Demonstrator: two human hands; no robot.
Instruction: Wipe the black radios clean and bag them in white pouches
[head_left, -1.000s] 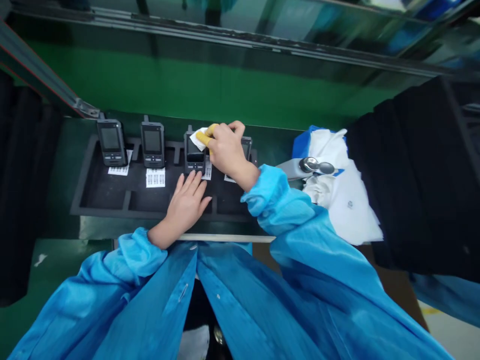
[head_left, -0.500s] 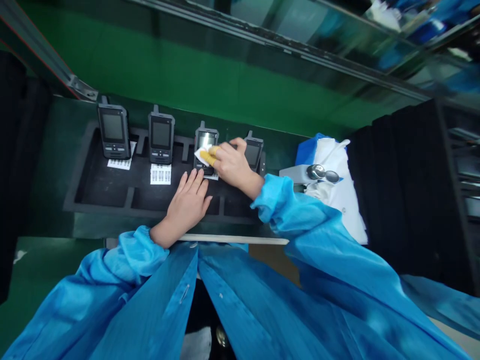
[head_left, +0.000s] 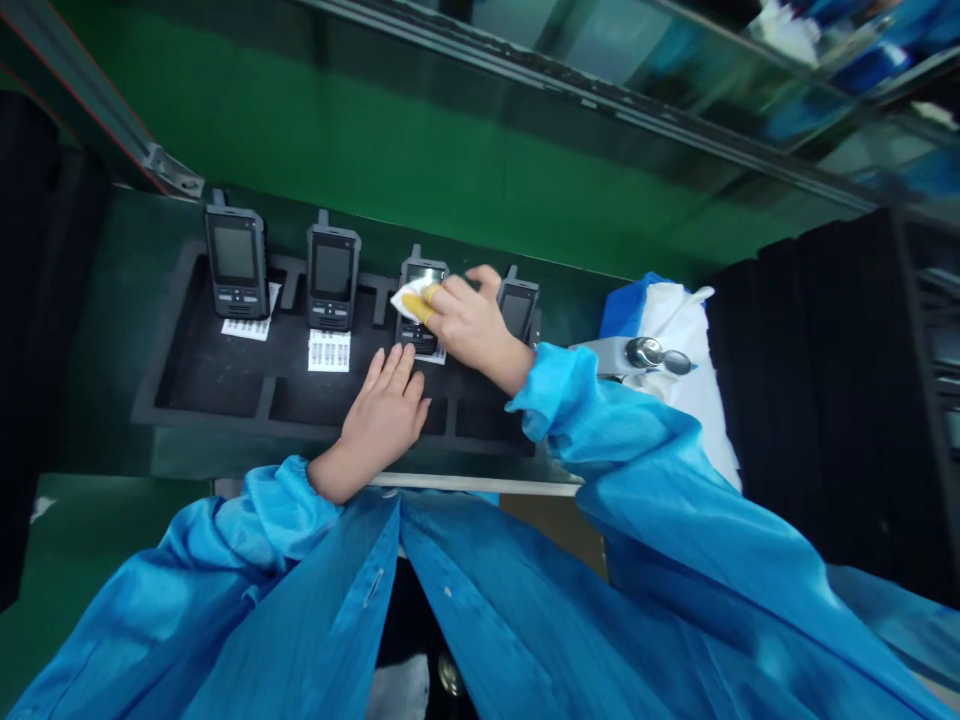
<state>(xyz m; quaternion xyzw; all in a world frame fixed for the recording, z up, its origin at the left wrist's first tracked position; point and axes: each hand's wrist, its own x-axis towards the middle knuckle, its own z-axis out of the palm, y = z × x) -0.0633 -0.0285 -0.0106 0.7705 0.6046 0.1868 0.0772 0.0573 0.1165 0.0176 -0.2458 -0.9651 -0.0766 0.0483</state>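
In the right hand: one small folded white wipe, cloth or paper, cannot tell which. Pinched between bunched digits wearing yellow finger covers; lies against the front of one dark grey handheld device with short antenna, covering part of screen and keys. Location of device: third from the left edge of a black rectangular compartmented tray, upper end across the far edge, lower end inside.

At the device's lower end: left hand, palm down over the tray's middle, pinching nothing. Fingers extended and lightly spread, thumb apart, fingertips seemingly touching the casing.

Along the tray's far edge, three further devices of like pattern: first device by the far left corner; second device between first and third; fourth device by the far right corner, partly behind the right wrist. Beneath or just below the first three: white printed label sheets.

On the dark green counter, beyond the tray's right edge: pale grey container with round shiny metal top; bright blue box; heaped white cloths or wipes. Toward the counter's right edge: tall black stack, material unclear.
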